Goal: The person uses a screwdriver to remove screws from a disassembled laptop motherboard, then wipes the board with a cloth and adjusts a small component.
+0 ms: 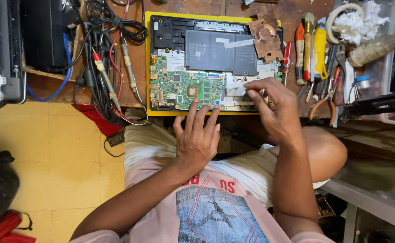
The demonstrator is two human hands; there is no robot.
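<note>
An opened laptop [161,27] lies bottom up on a yellow mat, showing its green circuit board [179,85] and dark flat battery [215,51]. My left hand [197,135] rests open with fingers spread, fingertips on the laptop's near edge. My right hand [272,105] hovers over the lower right part of the laptop, thumb and fingers pinched at a small silver metal piece [236,91]. A copper heat-sink plate [266,38] lies on the laptop's upper right corner.
Screwdrivers [308,45], pliers [323,101] and other hand tools lie right of the laptop. A clear bin [384,67] with white tissue stands far right. Cables and test probes [105,67] tangle at left beside a black device [44,33]. Yellow floor lies below left.
</note>
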